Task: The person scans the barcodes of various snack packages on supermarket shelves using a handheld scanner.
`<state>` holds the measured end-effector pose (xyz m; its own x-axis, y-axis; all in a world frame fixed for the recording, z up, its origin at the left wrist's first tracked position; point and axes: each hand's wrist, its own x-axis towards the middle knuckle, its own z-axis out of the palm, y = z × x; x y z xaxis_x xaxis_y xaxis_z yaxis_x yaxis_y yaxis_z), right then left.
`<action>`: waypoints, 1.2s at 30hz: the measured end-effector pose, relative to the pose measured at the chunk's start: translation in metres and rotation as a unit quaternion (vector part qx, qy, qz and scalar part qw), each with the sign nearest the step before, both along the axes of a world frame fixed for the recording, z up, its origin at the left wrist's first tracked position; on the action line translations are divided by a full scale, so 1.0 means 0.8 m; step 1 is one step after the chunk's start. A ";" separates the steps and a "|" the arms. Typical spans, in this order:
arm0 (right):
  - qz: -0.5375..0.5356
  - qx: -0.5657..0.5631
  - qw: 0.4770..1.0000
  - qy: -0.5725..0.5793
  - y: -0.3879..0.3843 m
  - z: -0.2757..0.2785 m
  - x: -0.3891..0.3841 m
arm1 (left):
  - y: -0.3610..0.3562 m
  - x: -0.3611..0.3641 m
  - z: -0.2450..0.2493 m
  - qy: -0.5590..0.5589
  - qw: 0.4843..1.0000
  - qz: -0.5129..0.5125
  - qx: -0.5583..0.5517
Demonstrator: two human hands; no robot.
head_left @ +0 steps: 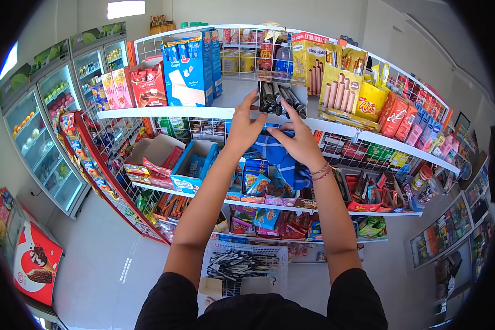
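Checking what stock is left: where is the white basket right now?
Head view, bottom centre: the white basket sits low, close in front of the person, just before the lowest shelf, dark packets inside.

Both arms reach up to the top white shelf [165, 113] of a shop rack. The left hand [245, 129] grips the lower left corner of a small box of dark packets [281, 99]. The right hand [300, 144] touches the box's underside with a raised finger; its grip is unclear. Tall blue cartons [190, 69] stand to the left, yellow wafer packs [341, 88] to the right. A white basket [280, 258] holding similar dark packets sits below.
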<state>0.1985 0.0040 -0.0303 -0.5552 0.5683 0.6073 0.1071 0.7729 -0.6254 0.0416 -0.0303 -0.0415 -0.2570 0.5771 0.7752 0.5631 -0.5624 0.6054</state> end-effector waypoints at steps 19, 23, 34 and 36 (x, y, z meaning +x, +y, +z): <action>0.130 -0.061 0.990 -0.002 -0.028 -0.030 0.046 | 0.014 0.007 0.007 0.015 0.984 0.159 0.084; 0.154 -0.103 0.980 -0.078 -0.038 -0.070 0.066 | 0.003 0.025 0.020 0.023 0.978 0.200 0.053; 0.126 -0.281 0.949 -0.063 -0.042 -0.203 0.113 | -0.020 0.020 0.014 -0.011 0.984 0.131 0.119; 0.103 -0.357 0.927 -0.057 -0.041 -0.242 0.128 | -0.037 0.006 -0.031 -0.025 0.983 0.057 0.175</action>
<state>0.3011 -0.0286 -0.2237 -0.7334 0.6780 0.0493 0.0995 0.1788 -0.9788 0.0460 -0.0596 -0.0664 -0.3481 0.2432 0.9054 0.6091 -0.6754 0.4156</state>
